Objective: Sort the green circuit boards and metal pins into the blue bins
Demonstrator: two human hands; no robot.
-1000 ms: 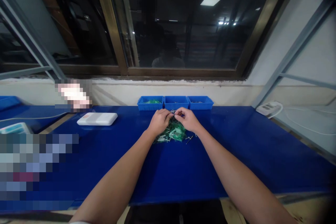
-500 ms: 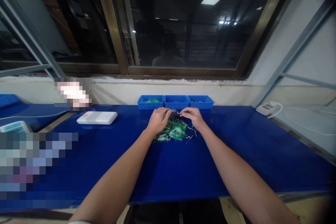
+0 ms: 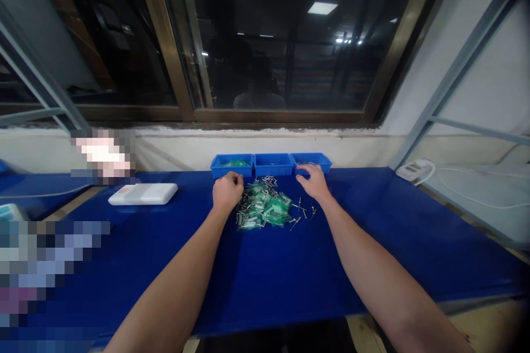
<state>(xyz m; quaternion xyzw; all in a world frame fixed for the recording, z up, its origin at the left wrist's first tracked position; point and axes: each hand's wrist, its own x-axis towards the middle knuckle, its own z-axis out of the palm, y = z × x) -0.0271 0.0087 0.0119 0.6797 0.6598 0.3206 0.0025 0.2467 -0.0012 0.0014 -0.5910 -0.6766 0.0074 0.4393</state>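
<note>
Left hand (image 3: 227,194): curled beside the pile (image 3: 265,204) — contents hidden
Right hand (image 3: 313,182): partly open, near the rightmost bin (image 3: 325,166) — hold unclear
Pile: between both, on the desk (image 3: 269,281)

Blue table (image 3: 256,287): metal-and-green pile (image 3: 265,204), three bins (image 3: 273,167), white box (image 3: 143,194).

Head view, forward and down over the table (image 3: 256,281).
The camera is worn on the head, at the table's near side and above its surface, facing the window (image 3: 310,55) behind the table. It is close enough that the forearms (image 3: 169,281) loom large at the table's near edge, and wide enough to reach the bins (image 3: 273,166) along the table's far edge.
</note>
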